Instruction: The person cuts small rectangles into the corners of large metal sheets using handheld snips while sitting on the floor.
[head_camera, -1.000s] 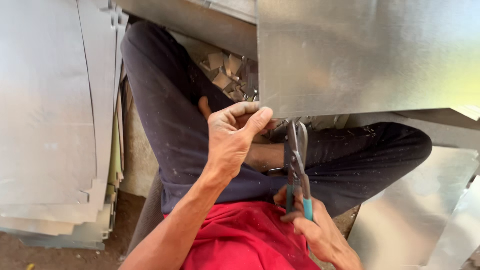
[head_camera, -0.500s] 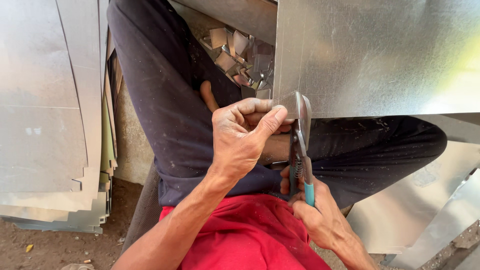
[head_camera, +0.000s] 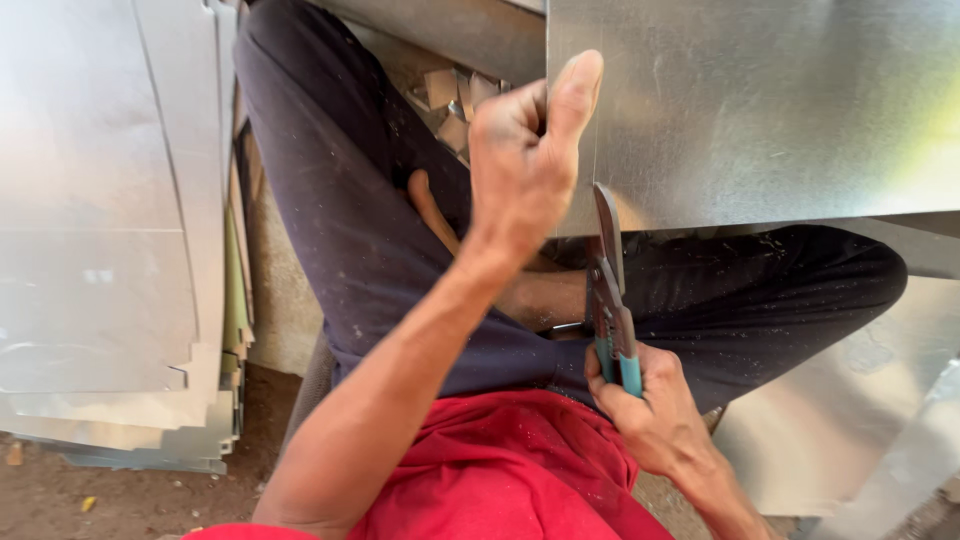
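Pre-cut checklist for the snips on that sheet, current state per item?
1. Left hand grips the edge of the shiny galvanised metal sheet, thumb on top: ok.
2. Right hand closed around the teal-handled metal snips: ok.
3. Snip blades meet the sheet's lower edge: ok.
4. Left fingers clear of the blades: ok, they sit above the cutting point.
5. Marked cut line on the sheet: cannot tell.
6. Hand protection: not ok, both hands bare.
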